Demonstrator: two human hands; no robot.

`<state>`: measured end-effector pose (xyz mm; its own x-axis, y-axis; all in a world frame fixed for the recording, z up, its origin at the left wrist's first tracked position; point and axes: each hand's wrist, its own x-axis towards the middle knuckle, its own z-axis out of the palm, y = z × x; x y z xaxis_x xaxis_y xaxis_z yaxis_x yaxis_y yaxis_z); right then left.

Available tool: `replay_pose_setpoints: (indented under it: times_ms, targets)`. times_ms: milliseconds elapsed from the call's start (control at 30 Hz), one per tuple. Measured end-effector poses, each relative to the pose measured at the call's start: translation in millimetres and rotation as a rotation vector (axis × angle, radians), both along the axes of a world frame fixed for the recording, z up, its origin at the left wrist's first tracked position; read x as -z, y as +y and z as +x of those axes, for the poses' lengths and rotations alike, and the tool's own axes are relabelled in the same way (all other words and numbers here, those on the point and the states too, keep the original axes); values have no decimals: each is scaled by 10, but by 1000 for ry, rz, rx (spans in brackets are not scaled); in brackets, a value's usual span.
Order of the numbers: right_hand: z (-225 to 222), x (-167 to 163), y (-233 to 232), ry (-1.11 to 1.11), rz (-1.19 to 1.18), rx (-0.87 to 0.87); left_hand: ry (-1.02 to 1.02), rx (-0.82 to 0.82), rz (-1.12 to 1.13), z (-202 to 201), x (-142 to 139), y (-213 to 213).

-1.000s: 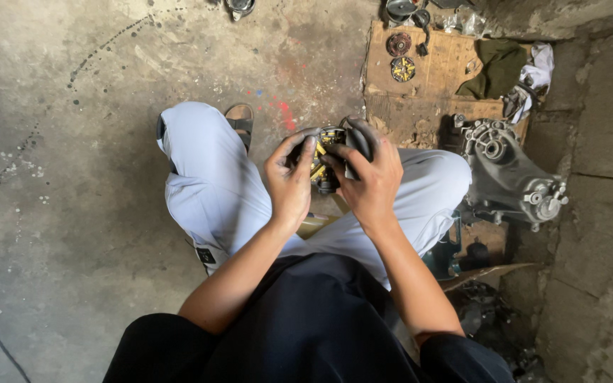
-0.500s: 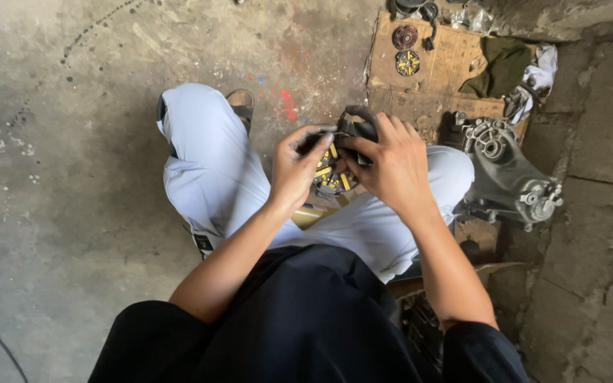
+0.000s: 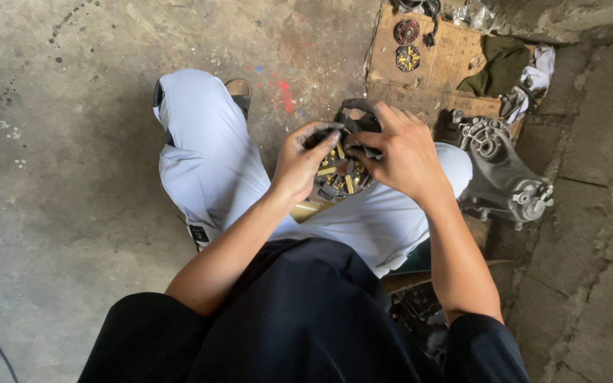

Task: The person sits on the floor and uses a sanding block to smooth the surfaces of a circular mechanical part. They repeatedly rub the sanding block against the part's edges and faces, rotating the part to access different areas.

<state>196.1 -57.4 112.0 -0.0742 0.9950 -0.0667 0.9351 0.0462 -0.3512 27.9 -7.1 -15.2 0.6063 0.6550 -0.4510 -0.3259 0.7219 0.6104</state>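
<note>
Item held: round dark metal assembly with brass-yellow segments on its face (image 3: 340, 174), resting above the lap at frame centre, over the pale blue-grey trousers (image 3: 207, 163). Its flat face points up toward the camera; being round, it shows no clear long axis. A dark curved part at its 12 o'clock edge arches between the two hands.

Left hand (image 3: 299, 167): at 9 o'clock of the assembly, fingers curled over its upper rim, grip clenched on the rim with a dark strip under the fingertips.

Right hand (image 3: 406, 156): at 3 o'clock of the assembly, fingers spread and pressing down on the dark curved part, grip closed on the assembly.

Surroundings:
- Flat brown cardboard sheet (image 3: 441, 67), on the floor at 1 o'clock of the hands.
- Two small round metal discs, one rusty (image 3: 406, 31) and one dark with yellow marks (image 3: 408, 58), lying on the cardboard, just beside each other.
- Olive-green cloth (image 3: 501, 62) and white rag (image 3: 537, 74), at the cardboard's 3 o'clock edge.
- Grey cast-metal engine housing (image 3: 505, 177), on the floor at 3 o'clock of the right hand, near the knee.
- Stained grey concrete floor (image 3: 58, 142), with red paint marks at 11 o'clock of the hands.
- Brown sandal (image 3: 239, 91), at 10 o'clock.
</note>
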Motion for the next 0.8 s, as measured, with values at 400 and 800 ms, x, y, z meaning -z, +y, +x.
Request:
replay_pose_setpoints:
  times_ms: [400,800]
  targets:
    - [-39,-19,47,31,50,-17,-22,-15,9,-8,67,11]
    - [-51,38,53,72,145,3,-46,-33,-23,-16,26,63]
